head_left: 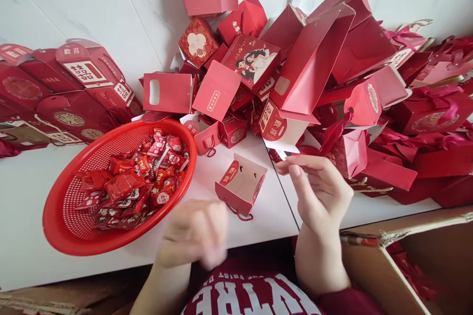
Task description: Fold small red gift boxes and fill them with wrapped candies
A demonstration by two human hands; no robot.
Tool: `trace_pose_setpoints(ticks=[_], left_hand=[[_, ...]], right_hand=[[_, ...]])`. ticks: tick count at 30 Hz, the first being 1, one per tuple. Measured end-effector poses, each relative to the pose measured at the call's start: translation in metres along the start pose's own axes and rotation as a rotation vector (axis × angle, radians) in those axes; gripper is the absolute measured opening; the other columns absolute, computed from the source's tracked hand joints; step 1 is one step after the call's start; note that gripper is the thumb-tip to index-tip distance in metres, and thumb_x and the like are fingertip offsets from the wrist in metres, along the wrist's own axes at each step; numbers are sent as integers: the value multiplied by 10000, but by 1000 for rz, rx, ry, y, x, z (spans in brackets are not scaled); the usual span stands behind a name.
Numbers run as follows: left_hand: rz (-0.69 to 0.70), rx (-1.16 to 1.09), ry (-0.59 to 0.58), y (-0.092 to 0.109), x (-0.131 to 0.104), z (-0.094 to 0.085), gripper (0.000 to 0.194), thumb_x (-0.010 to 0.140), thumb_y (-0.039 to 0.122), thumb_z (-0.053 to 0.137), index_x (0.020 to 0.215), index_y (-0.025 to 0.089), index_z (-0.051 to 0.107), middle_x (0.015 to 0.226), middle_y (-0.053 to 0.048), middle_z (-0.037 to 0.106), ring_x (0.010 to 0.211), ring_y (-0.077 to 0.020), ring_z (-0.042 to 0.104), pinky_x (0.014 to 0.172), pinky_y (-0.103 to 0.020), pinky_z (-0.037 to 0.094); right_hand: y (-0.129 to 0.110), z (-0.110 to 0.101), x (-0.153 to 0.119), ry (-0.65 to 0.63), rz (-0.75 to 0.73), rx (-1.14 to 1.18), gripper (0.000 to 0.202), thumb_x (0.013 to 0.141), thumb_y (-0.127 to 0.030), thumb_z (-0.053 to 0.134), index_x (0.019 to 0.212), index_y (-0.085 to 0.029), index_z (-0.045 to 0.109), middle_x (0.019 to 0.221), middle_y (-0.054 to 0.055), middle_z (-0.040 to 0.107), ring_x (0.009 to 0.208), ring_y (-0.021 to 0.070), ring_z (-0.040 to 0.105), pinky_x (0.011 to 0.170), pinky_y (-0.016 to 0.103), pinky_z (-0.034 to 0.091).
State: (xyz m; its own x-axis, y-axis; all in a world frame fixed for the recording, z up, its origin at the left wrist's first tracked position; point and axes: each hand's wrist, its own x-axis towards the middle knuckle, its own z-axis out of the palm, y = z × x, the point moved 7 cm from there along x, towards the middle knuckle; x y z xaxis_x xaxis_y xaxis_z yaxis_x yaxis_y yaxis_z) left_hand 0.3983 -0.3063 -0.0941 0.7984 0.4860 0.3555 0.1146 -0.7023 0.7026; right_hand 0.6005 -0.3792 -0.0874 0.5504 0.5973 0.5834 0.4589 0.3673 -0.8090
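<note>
A small red box (241, 184) with an open top and a red cord handle sits on the white table between my hands. To its lower left, my left hand (197, 231) hangs near the table's front edge, smeared by motion; what its fingers hold, if anything, does not show. My right hand (320, 189) is raised to the right of the box, thumb and fingers curved and apart, with nothing visible between them. Left of the box stands a red plastic basket (66, 234) holding many wrapped red sweets (123, 187).
Red gift boxes (254, 61) are piled across the back and right of the white table (22, 206). More boxes (55, 83) stack at the left against the tiled wall (111, 10). A cardboard box (380, 275) stands below the table's edge at the lower right.
</note>
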Motion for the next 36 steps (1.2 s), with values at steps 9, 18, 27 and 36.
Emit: trace_pose_setpoints(ticks=[9, 18, 27, 36], left_hand=[[21, 74, -71, -16, 19, 16, 343, 949, 28, 403, 1134, 237, 602, 1157, -36, 674, 1194, -170, 581, 1048, -369, 480], [28, 465, 207, -21, 12, 1, 118, 916, 127, 608, 1011, 192, 632, 1010, -17, 718, 1071, -195, 632, 978, -373, 489], [64, 576, 395, -29, 3, -3, 133, 847, 118, 710, 937, 201, 660, 1003, 19, 762, 1100, -215, 677, 1190, -499, 340], [202, 605, 502, -35, -11, 11, 188, 897, 104, 654, 1054, 198, 696, 1013, 1, 778, 946, -175, 751, 1269, -534, 189]], right_hand=[[1, 39, -18, -500, -123, -151, 201, 958, -181, 601, 1137, -257, 650, 920, -10, 747, 559, 82, 588, 550, 232, 494], [36, 69, -25, -703, -66, -196, 130, 975, -250, 586, 1097, -245, 630, 1110, 61, 623, 936, 173, 660, 782, 297, 559], [63, 57, -27, -626, -60, -226, 121, 928, -292, 677, 1031, -238, 646, 1208, 65, 600, 1130, 201, 622, 967, 335, 527], [71, 47, -24, -556, -33, -351, 213, 995, -263, 559, 1175, -288, 669, 1267, 40, 635, 1189, 209, 601, 1002, 380, 505]])
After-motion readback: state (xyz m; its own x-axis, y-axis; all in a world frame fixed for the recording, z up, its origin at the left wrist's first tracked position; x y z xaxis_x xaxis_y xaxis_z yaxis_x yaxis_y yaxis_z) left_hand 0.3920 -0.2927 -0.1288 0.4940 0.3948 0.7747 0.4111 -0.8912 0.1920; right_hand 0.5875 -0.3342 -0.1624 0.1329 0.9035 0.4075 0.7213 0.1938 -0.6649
